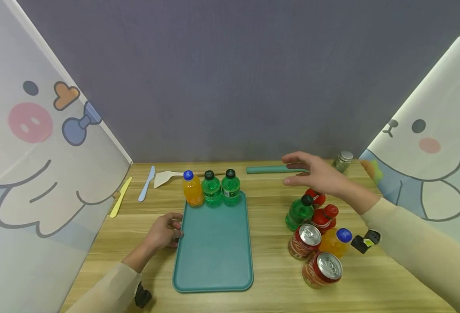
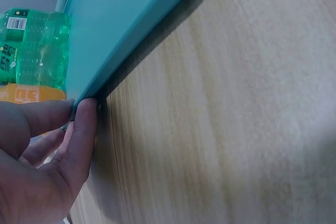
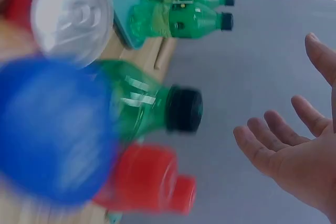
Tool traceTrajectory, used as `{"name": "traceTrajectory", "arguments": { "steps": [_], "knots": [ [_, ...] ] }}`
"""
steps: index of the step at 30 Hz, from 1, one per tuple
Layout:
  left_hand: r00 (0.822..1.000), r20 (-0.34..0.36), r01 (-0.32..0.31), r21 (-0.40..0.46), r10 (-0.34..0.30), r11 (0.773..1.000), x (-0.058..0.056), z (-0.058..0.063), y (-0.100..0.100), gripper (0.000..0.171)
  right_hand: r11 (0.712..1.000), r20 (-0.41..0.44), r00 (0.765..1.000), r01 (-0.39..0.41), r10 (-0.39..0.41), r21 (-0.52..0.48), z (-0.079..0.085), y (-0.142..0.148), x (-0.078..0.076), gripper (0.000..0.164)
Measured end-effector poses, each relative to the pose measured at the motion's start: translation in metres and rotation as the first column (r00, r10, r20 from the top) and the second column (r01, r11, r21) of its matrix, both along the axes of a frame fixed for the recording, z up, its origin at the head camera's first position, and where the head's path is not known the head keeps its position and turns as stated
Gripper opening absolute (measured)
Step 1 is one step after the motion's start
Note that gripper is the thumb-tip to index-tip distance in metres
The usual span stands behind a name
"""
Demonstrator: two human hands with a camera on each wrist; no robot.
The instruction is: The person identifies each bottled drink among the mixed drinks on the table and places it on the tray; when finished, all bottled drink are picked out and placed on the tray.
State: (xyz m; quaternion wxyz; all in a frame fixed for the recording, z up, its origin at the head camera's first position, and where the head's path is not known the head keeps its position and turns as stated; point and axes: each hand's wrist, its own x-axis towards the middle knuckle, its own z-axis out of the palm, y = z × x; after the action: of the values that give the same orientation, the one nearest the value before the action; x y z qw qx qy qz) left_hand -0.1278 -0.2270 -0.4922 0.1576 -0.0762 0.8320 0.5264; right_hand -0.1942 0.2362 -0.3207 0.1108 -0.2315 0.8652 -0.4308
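Note:
My left hand (image 1: 165, 231) pinches the left rim of a teal tray (image 1: 214, 261); the left wrist view has thumb and fingertips right at the edge. Along the tray's far end stand an orange soda bottle (image 1: 193, 191) with a blue cap and two green soda bottles (image 1: 212, 191) (image 1: 231, 189) with black caps. My right hand (image 1: 312, 171), fingers spread and holding nothing, hovers above the group on the right. Nearest below it are a green bottle (image 1: 299, 214) and two red-capped bottles (image 1: 324, 218), one partly hidden.
Two red soda cans (image 1: 303, 245) (image 1: 319, 271) and another orange bottle (image 1: 333, 244) stand at the right front. Along the back lie a spatula (image 1: 166, 177), a teal stick (image 1: 266, 169) and a glass jar (image 1: 342, 161). Blue (image 1: 146, 184) and yellow (image 1: 121, 198) knives lie at the left.

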Motion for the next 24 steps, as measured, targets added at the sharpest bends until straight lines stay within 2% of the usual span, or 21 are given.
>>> {"name": "traceTrajectory", "arguments": {
  "steps": [5,11,16,24],
  "knots": [
    [1.0,0.006,-0.005,0.008,0.005,1.0,0.0,-0.001,0.0,0.057,0.997,-0.057,0.996,0.069,-0.07,-0.014,-0.001,0.036,0.023,0.054],
    [1.0,0.002,-0.004,0.008,0.004,1.0,0.0,0.0,0.001,0.057,0.991,-0.059,0.99,0.131,-0.131,0.001,-0.009,0.074,0.05,0.055],
    [1.0,0.002,-0.005,0.006,0.005,1.0,0.0,0.001,0.001,0.056,0.99,-0.096,0.985,0.142,-0.143,-0.018,-0.023,0.095,0.074,0.057],
    [1.0,0.004,-0.006,0.01,0.006,1.0,0.0,0.0,0.0,0.057,0.987,-0.062,0.985,0.158,-0.159,-0.031,-0.052,0.113,0.108,0.057]
  ]
}}
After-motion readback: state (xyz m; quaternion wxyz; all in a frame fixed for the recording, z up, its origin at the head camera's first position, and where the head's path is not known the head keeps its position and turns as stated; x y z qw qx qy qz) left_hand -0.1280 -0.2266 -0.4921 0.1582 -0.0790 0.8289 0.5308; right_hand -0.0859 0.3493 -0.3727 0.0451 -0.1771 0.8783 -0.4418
